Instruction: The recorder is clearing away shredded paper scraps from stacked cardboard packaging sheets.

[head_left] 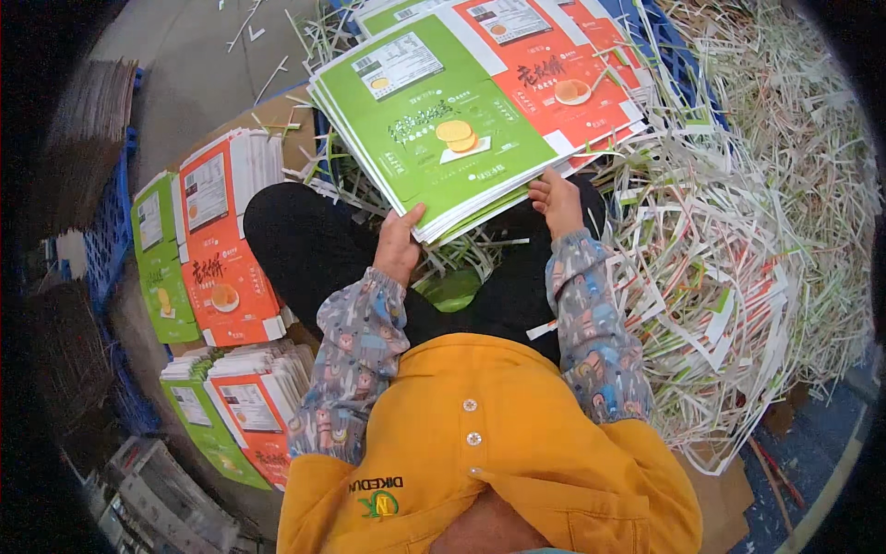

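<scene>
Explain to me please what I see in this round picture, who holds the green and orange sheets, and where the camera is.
There is no machine, only a person. The one picture comes from a wide camera on the person's head, looking down, so edges bend. The left hand and right hand hold the near edge of a stack of flat printed carton sheets, green and orange. More such sheets lie in piles at the person's left. A heap of paper trimmings lies at the right.

Both the left hand [399,247] and right hand [556,200] sit under the stack of printed sheets [466,111], which blocks ahead. Right is a heap of paper strips [757,249]; left, carton piles [217,240]; bare floor [198,74] lies far left ahead
</scene>
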`<state>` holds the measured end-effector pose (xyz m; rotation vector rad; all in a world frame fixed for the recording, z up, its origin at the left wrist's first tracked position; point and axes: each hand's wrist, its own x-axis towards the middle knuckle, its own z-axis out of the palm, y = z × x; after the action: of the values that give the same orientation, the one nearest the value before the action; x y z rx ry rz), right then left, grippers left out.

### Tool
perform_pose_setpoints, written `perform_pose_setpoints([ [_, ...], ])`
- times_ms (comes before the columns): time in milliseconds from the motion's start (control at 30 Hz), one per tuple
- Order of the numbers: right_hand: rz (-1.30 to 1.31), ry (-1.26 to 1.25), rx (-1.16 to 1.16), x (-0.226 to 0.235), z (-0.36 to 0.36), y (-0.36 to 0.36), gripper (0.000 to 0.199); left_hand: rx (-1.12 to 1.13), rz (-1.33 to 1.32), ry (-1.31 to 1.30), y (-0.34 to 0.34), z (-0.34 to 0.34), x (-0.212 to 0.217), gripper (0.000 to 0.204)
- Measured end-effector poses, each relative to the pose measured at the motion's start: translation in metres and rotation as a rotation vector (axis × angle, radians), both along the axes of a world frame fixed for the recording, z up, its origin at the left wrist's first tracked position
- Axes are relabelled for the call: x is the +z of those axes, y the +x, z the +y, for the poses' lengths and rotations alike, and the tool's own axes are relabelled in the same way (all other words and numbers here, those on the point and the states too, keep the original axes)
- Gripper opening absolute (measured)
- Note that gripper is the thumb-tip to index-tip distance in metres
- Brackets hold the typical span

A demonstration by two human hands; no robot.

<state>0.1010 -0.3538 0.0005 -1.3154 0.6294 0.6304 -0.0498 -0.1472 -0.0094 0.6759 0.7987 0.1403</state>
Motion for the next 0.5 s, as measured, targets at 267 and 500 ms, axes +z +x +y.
perform_pose_setpoints([
  [267,-0.111,-0.143,0.036,-0.021,0.02,0.004,0.013,-0.029,0.05,-0.042,-0.005,-0.001,-0.005,0.033],
  [500,-0.119,-0.109,0.142,0.0,0.006,-0.004,0.016,-0.014,0.122,-0.063,-0.003,0.006,-0.011,0.029],
])
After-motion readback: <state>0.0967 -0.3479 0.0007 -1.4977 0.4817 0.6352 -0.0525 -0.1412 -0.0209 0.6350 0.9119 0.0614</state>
